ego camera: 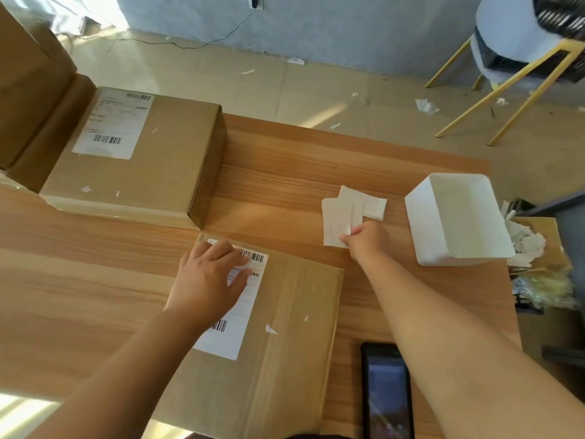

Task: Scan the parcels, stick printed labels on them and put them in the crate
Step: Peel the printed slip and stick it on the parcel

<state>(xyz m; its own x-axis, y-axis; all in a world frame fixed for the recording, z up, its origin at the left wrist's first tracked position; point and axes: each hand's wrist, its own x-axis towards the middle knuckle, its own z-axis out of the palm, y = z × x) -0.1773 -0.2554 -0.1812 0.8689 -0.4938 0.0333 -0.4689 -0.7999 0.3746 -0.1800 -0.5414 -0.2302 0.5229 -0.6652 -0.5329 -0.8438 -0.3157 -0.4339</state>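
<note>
A flat cardboard parcel (pixel 285 327) lies in front of me on the wooden table (pixel 95 274). It carries a white shipping label (pixel 234 331) with barcodes. My left hand (pixel 209 277) rests flat on the upper part of that label, fingers spread. To the right, a small pile of white printed labels (pixel 348 207) sits on the table. My right hand (pixel 364 239) pinches the near edge of one label in the pile. A second labelled cardboard parcel (pixel 158 172) stands at the back left.
A white plastic bin (pixel 459 245) stands at the right of the table. A black handheld scanner (pixel 386 391) lies at the near edge. More cardboard boxes (pixel 28 83) are stacked at far left. A box of paper scraps (pixel 535 245) sits beyond the table's right edge.
</note>
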